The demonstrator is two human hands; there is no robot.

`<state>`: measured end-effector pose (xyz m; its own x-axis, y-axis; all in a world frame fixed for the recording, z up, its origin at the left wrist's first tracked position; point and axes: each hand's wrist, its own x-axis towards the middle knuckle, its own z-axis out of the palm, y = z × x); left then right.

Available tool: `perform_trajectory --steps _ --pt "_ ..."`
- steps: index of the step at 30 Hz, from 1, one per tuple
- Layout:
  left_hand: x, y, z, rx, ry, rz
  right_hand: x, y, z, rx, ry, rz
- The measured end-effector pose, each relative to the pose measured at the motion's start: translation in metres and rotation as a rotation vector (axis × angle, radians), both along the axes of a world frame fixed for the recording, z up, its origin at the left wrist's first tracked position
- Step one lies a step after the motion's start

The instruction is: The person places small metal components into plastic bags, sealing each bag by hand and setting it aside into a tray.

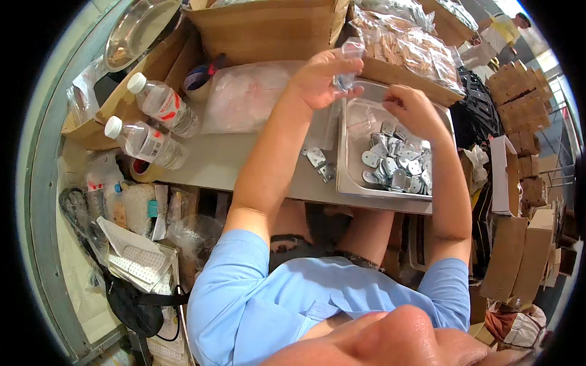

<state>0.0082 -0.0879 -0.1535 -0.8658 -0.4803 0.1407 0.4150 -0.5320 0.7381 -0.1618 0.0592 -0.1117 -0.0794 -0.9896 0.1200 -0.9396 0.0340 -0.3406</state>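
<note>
My left hand [318, 78] is raised beyond the far left corner of a metal tray, its fingers closed round a small clear plastic bag [352, 51]. Something silvery shows low in the bag. Over the tray's far right part hovers my right hand [415, 108], fingers curled together; whatever they may hold is hidden. Shiny metal brackets [390, 165] with rounded ends lie heaped in the rectangular metal tray [343, 168]. A few more brackets [317, 158] rest on the table left of it. Clear plastic [361, 117] lies in the tray's far left part.
Two plastic bottles [165, 110] lean at the left, near a tape roll [145, 169]. A large clear bag [244, 97] lies flat on the table [213, 161]. Beyond stand cardboard boxes [268, 30], one holding bagged parts [406, 46]. More cartons [519, 97] are stacked at right.
</note>
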Motion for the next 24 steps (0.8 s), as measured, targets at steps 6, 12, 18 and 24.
perform_trajectory --steps 6,12,18,24 --pt "-0.031 0.036 -0.019 0.103 -0.001 -0.356 -0.038 0.013 -0.039 0.401 -0.143 0.092" --pt "-0.042 0.050 -0.030 0.191 -0.044 -0.458 -0.019 0.017 -0.058 0.498 -0.024 0.114" --pt "-0.052 0.048 -0.045 0.171 -0.015 -0.486 -0.030 0.026 -0.042 0.500 -0.094 0.140" --pt "-0.055 0.054 -0.041 0.120 -0.015 -0.540 -0.074 0.036 -0.034 0.207 -0.560 0.057"
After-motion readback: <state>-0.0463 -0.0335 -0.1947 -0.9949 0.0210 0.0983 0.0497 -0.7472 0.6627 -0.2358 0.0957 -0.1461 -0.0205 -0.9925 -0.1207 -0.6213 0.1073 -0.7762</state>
